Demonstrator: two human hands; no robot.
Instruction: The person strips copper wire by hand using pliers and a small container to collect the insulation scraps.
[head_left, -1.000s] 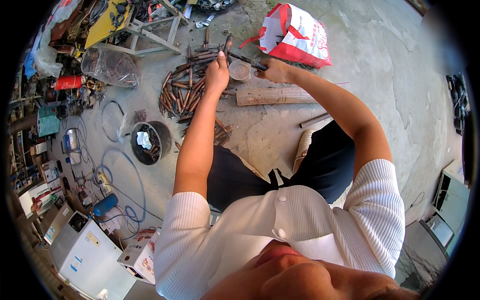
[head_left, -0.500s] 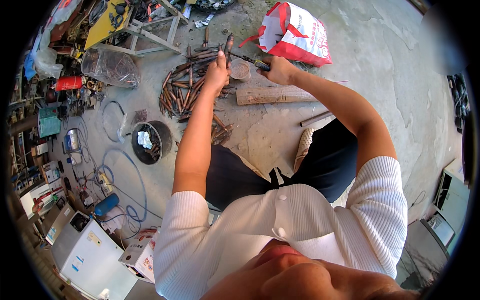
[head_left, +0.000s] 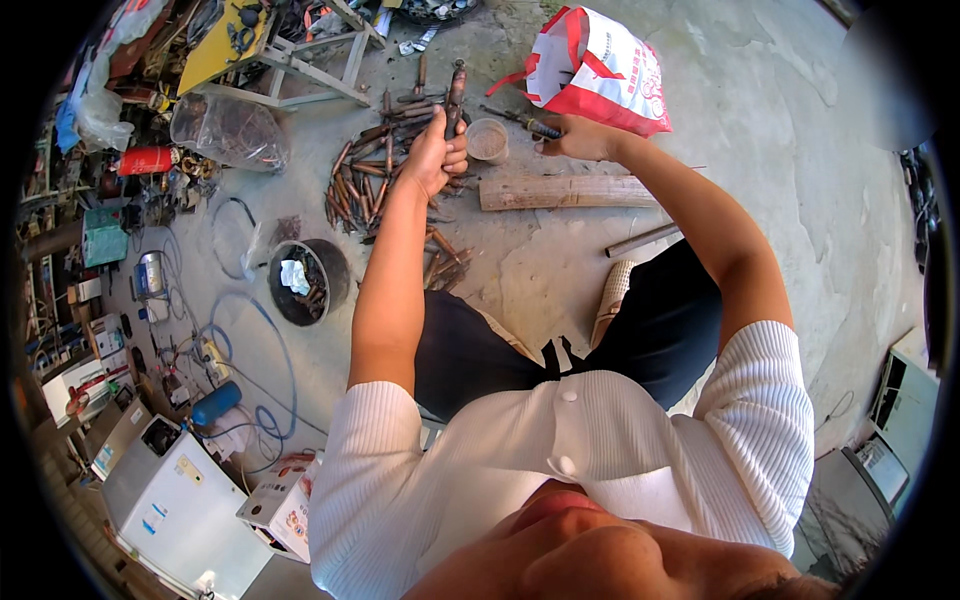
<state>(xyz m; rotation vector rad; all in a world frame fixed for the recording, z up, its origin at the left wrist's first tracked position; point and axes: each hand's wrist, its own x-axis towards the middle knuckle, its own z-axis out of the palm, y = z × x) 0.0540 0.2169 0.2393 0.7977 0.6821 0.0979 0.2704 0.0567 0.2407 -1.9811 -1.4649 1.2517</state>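
My left hand (head_left: 433, 160) is wrapped around a brown spindle-shaped piece (head_left: 456, 98), held upright with its narrow tip away from me. Closed around the dark handle of a thin-shafted tool (head_left: 520, 119) is my right hand (head_left: 585, 139). The tool's shaft points left toward the piece, but a gap separates them. Beneath and beyond my left hand lies a pile of similar brown pieces (head_left: 365, 185) on the floor. A small round tub (head_left: 488, 140) with pale contents stands between my hands.
A wooden plank (head_left: 565, 192) and a metal pipe (head_left: 642, 239) lie before my knees. A red-and-white bag (head_left: 605, 75) stands beyond my right hand. Left are a black bucket (head_left: 335, 275), a clear plastic bag (head_left: 228, 132), a blue hose (head_left: 290, 360) and a metal-legged stand (head_left: 318, 98).
The tool in my right hand has drawn away to the right from the brown piece, where its shaft reached before. My left hand still holds the piece. The view has shifted slightly.
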